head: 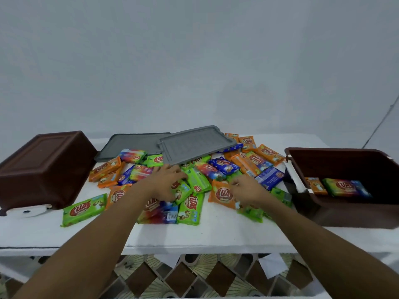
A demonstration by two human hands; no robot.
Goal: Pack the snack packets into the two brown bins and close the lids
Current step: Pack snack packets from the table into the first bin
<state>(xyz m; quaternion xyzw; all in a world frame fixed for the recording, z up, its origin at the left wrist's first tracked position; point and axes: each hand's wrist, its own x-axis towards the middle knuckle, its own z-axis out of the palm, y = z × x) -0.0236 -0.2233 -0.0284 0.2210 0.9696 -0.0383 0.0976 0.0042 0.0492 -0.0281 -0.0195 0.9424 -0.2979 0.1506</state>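
Left hand (pixel 166 182) rests spread on the heaped snack packets (pixel 197 180), gripping nothing; right hand (pixel 246 188) curls over an orange packet (pixel 222 194), hold unconfirmed; right brown bin (pixel 345 212) holds few packets; hazard: left brown bin (pixel 43 167) stands inverted, blocking loading; slick wrappers may slip.

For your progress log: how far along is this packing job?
Early. Done: a few packets lie in the right bin. In hand: left hand and right hand reach into the packet pile. Left: the pile, the overturned left bin, both grey lids off.
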